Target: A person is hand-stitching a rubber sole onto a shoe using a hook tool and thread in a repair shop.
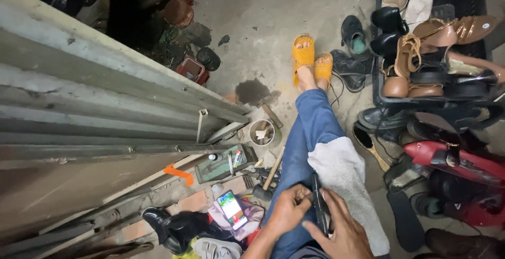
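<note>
I sit with my legs stretched out, in blue jeans and orange sandals (311,61). A grey cloth (344,177) lies over my right thigh. My left hand (288,209) and my right hand (342,232) both grip a dark, narrow object (320,206), perhaps a shoe sole or heel, held on edge over my lap. The left hand's fingers are curled around its near side. The right hand clasps it from below on the other side.
A black crate (381,48) of shoes stands at the right, with more shoes and a red bag (452,159) around it. On my left lie a hammer (269,177), a tin can (263,132), a lit phone (232,209), a green tool tray (221,165) and grey metal shutters (94,101).
</note>
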